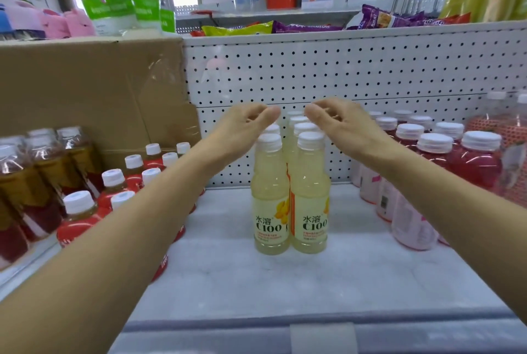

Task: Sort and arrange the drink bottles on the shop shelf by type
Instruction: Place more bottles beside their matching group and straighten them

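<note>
Hands hover over two rows of yellow C100 bottles (291, 194) running from mid-shelf to the pegboard back wall (356, 74). Left hand (242, 128) and right hand (339, 122) are loosely curled, empty, above the white caps. Red-labelled tea bottles (119, 191) stand left, pink drink bottles (427, 171) right on the shelf (256, 282).
</note>
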Tool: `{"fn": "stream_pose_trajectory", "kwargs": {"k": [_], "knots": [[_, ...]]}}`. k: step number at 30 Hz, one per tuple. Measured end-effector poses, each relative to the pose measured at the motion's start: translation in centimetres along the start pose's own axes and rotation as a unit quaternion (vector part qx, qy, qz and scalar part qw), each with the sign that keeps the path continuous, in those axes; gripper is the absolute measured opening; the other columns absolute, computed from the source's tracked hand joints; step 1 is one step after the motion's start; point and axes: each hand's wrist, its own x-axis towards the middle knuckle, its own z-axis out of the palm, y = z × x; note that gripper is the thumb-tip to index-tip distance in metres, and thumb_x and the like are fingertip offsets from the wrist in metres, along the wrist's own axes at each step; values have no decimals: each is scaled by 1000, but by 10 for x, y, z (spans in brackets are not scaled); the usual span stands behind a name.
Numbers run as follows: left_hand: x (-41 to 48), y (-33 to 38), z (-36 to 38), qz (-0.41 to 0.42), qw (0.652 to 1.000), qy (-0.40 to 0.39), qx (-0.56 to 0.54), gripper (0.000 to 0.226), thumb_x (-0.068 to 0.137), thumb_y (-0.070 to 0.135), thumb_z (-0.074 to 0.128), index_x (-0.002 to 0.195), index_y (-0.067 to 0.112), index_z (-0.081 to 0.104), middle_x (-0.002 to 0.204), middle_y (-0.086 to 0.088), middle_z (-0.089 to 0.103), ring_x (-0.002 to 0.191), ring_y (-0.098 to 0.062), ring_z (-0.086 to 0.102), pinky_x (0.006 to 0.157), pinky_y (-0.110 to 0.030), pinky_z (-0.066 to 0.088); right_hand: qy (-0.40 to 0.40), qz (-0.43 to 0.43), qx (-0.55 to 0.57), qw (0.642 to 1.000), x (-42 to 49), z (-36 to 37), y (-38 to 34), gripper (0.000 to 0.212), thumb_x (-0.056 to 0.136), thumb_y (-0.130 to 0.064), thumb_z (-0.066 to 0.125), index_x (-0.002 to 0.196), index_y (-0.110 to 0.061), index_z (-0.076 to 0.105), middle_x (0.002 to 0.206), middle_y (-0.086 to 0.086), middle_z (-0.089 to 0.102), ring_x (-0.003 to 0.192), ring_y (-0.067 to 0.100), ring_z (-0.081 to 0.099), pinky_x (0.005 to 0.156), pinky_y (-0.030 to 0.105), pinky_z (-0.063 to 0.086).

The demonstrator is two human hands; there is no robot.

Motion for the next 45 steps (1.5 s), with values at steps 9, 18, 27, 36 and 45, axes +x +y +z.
{"fn": "stream_pose_trajectory", "kwargs": {"k": [9,18,27,36,45], "knots": [[-32,-2,6,33,993,-16,110,50,90,38,71,137,30,57,131,1,64,109,-18,64,99,-45,51,-77,-50,-142,986,-25,1,-12,44,90,-30,69,133,-24,59,133,-1,60,99,4,45,88,24,35],[-44,7,15,2,991,-5,132,59,94,37,65,148,28,43,148,-3,49,129,-21,51,109,-41,42,-75,-8,-185,980,-41,15,-18,60,96,-35,61,149,-27,35,153,4,36,136,22,39,108,37,33],[-156,-34,7,70,981,55,169,67,98,35,58,155,29,25,160,11,24,147,-3,19,118,-20,14,143,-219,-180,948,-100,65,-21,48,88,-21,65,134,-10,55,143,15,43,131,31,33,113,26,18],[-207,-139,-109,-6,967,207,149,83,86,30,74,153,28,27,157,8,27,145,-4,21,120,-33,21,-96,-34,67,993,-90,169,-82,64,89,-58,55,147,-39,36,144,-19,36,128,7,46,109,38,41],[-176,-217,-144,-137,980,-93,-106,91,78,11,82,137,42,21,127,32,42,93,38,43,77,6,38,-157,191,269,931,-60,262,-117,56,86,-70,31,129,-42,52,122,-26,62,100,-12,62,79,14,47]]}}
